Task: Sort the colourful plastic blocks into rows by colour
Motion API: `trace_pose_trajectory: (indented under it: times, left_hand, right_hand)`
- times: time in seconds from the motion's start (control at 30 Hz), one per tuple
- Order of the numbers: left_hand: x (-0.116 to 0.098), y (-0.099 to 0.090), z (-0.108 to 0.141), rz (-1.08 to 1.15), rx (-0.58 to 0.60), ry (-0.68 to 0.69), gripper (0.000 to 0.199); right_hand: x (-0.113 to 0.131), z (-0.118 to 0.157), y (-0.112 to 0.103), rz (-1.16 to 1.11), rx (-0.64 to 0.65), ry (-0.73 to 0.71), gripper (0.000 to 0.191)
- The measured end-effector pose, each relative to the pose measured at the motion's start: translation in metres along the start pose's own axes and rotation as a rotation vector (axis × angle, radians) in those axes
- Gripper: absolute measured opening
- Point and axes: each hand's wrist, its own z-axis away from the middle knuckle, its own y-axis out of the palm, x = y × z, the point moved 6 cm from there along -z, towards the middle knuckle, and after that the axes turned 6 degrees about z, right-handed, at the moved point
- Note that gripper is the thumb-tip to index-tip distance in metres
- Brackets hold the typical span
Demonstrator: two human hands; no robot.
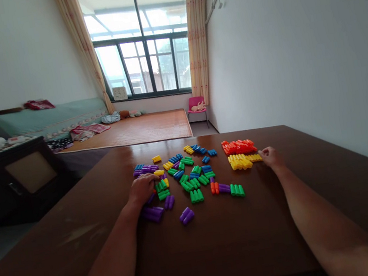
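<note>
Small plastic building blocks, shaped like joined tubes, are spread over the brown table (230, 248). At the left of the spread, my left hand (143, 189) reaches over the pieces with its fingers stretched out, its thumb hidden. Its fingertips are beside a yellow block (158, 173) and just above green blocks (161, 186). On the right, the fingers of my right hand (271, 158) pinch the right end of a row of yellow blocks (255, 157). This row joins a larger yellow cluster (240, 162). Orange-red blocks (238, 147) lie grouped directly behind it.
Green blocks (196, 196), blue blocks (205, 159) and purple blocks (186, 215) lie loose mid-table. Beyond the table are a bed (154, 126) and a pink chair (195, 103). A dark cabinet (17, 175) stands left, a white wall (305, 42) right.
</note>
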Motion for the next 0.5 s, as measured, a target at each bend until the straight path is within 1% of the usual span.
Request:
trace_pose_trajectory:
  times: [0.07,0.1,0.13,0.17,0.2,0.3,0.37,0.43,0.5]
  left_hand:
    - [-0.001,-0.002,0.002,-0.018,-0.017,-0.021,0.033]
    - [-0.001,-0.003,0.002,-0.023,-0.021,-0.033,0.032]
    - [-0.001,-0.003,0.003,-0.024,-0.019,-0.045,0.032]
    - [-0.002,-0.003,0.004,-0.022,-0.015,-0.058,0.032]
    - [-0.002,-0.002,0.004,-0.017,-0.006,-0.069,0.033]
    - [-0.004,0.000,0.006,0.000,0.010,-0.084,0.032]
    - [-0.007,0.001,0.006,0.016,0.015,-0.082,0.031]
    - [-0.008,0.001,0.007,0.036,0.016,-0.086,0.030]
    - [-0.008,0.001,0.007,0.052,0.015,-0.097,0.029]
  right_hand:
    - [0.021,0.003,-0.012,-0.090,-0.083,-0.071,0.029]
    - [0.038,0.007,-0.018,-0.133,-0.113,-0.131,0.030]
    - [0.058,0.014,-0.022,-0.170,-0.123,-0.201,0.030]
    - [0.082,0.022,-0.024,-0.199,-0.106,-0.287,0.030]
    - [0.108,0.033,-0.023,-0.218,-0.059,-0.390,0.030]
    - [0.194,0.073,-0.007,-0.196,0.155,-0.738,0.028]
    - [0.242,0.093,0.009,-0.107,0.239,-0.922,0.031]
    - [0.278,0.096,0.028,0.026,0.270,-0.992,0.046]
    - [0.303,0.086,0.047,0.156,0.304,-0.985,0.061]
